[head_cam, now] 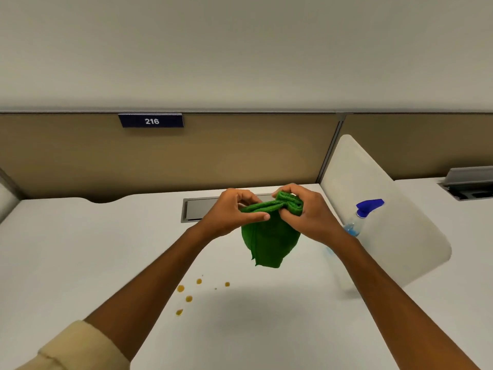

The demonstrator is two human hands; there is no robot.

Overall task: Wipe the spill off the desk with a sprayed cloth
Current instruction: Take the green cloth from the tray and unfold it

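Cream sleeve cuff (72, 345) at the lower left, rolled up on the left forearm. Further right and up, left hand (232, 212) raised over the white table (80, 249), fingers curled and closed on the left part of the green cloth (269, 241), thumb stretched along its front. Below, on the table between the two forearms, spill (186, 295) of several small orange-yellow drops, well apart from the cloth and not touched by it. Cloth held in the air, bunched at the top between both hands, lower part hanging loose. Behind the hands, grey recessed panel (197, 209) in the table and dark blue label (151, 120) with "216" on the brown partition (240, 156). Right hand (306, 209) also closed, gripping the bunched right end of the cloth. Further right, clear spray bottle (358, 217) with blue trigger head, standing near the right wrist, just before the white side divider (386, 209).
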